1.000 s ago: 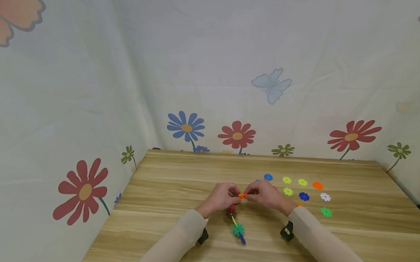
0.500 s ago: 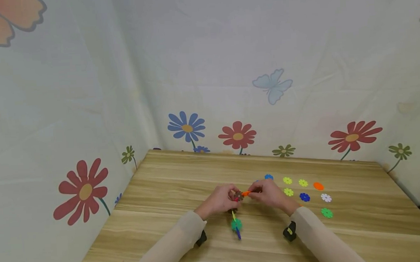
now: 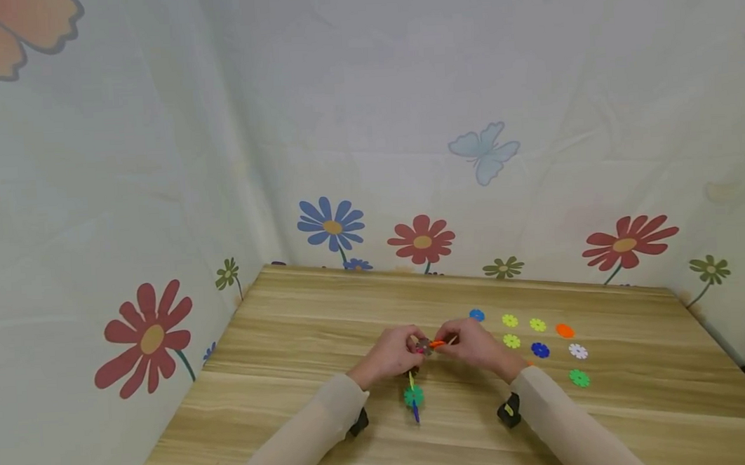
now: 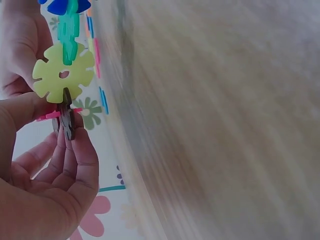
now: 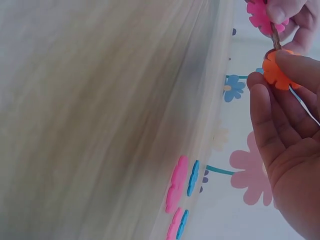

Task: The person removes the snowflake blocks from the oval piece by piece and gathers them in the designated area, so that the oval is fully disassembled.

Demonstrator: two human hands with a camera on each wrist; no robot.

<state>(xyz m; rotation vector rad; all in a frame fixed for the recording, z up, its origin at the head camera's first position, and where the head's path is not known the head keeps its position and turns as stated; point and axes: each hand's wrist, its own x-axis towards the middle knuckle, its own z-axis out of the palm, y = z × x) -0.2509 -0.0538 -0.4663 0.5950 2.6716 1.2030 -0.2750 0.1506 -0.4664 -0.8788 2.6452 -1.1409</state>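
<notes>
My left hand (image 3: pixel 388 352) pinches a chain of slotted plastic flower discs at its pink disc (image 5: pixel 258 19) and brown discs (image 4: pixel 66 122). From its fingers the chain runs toward my body: a yellow disc (image 4: pixel 47 77), a green disc (image 3: pixel 413 397), then a dark blue disc (image 3: pixel 416 414) at the end. My right hand (image 3: pixel 473 341) pinches an orange disc (image 5: pixel 280 75) between thumb and fingers. In the right wrist view the edge of a brown disc meets the orange one, which is partly covered by the thumb.
Loose flower discs lie at the right: a light blue disc (image 3: pixel 476 315), several yellow discs (image 3: pixel 510 321), an orange disc (image 3: pixel 564 330), a dark blue disc (image 3: pixel 539 350), a white disc (image 3: pixel 578 351) and a green disc (image 3: pixel 579 377). A flowered curtain (image 3: pixel 366 120) stands behind the wooden table (image 3: pixel 313 299).
The hands drew slightly apart, exposing a brown disc between the left fingers and the orange disc. The chain's hanging end swung a little left and away from my body.
</notes>
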